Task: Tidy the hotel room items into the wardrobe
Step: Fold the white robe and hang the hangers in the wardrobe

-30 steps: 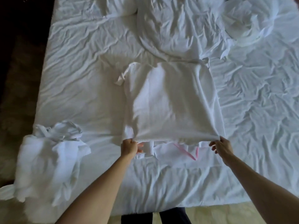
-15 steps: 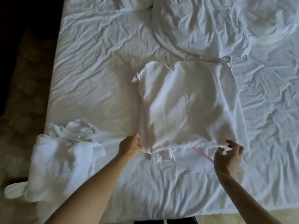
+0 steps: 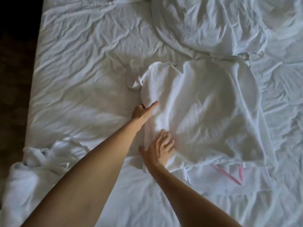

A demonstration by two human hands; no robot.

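A white waffle-weave bathrobe (image 3: 205,108) lies folded flat in the middle of the bed. My left hand (image 3: 144,110) rests at its left edge, thumb on top and fingers tucked under the fabric. My right hand (image 3: 159,148) lies flat on the robe's near left corner with fingers spread. A pink strip (image 3: 226,174) shows under the robe's near edge. A second white robe (image 3: 32,171) lies crumpled at the bed's near left corner.
The bed (image 3: 85,82) is covered by a wrinkled white sheet. A bunched white duvet (image 3: 213,25) lies at the far side. Dark floor (image 3: 14,79) runs along the left of the bed.
Both hands left the robe's near edge and moved to its left side. The left hand slid forward along the left edge; the right hand crossed over to the near left corner.
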